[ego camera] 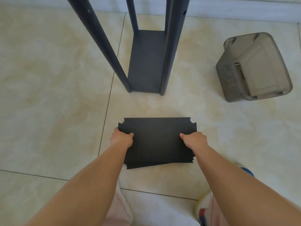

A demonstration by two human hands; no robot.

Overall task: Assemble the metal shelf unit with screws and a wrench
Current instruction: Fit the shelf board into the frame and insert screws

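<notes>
Tipped bin (254,67), contents indiscernible

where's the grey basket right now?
Head view, right side: the grey basket lies tipped on the floor tiles, right of the shelf frame and beyond the right hand.

Shelf panel (156,141) between my left hand (121,138) and right hand (195,141), second panel (146,166) beneath. Shelf frame (146,61) ahead on floor (48,79); bin (254,67) right of frame.
</notes>
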